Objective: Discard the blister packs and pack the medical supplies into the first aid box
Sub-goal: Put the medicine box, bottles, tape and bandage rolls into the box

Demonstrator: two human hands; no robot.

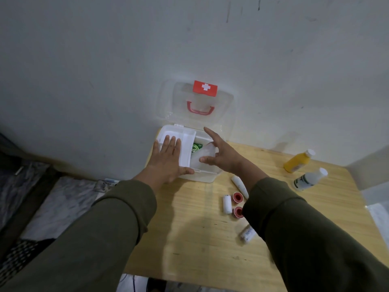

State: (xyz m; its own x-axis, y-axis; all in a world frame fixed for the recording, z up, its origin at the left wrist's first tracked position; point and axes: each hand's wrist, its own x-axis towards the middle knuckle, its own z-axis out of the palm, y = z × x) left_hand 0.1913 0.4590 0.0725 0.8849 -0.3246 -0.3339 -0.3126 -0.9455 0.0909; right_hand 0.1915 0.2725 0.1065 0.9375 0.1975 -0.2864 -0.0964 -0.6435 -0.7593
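- At the first aid box [207, 178], against the wall, the left hand [166, 159] lay flat, fingers straight, on its white tray [186, 148].
- The right hand [223, 153], fingers spread, touched a pale packet [205, 153] inside; pushed carelessly, it could jam under that tray.
- Right of the box, bandage rolls [227, 204] and bottles [310, 179] waited on the tabletop [200, 239]; a sleeve could roll them off.

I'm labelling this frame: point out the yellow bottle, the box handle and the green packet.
yellow bottle [294, 163], head view, on its body.
box handle [200, 109], head view, on the red grip.
green packet [196, 147], head view, on its visible face.

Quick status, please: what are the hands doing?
Left hand flat on white inner tray. Right hand open over clear first aid box. Bottles, rolls unpacked.
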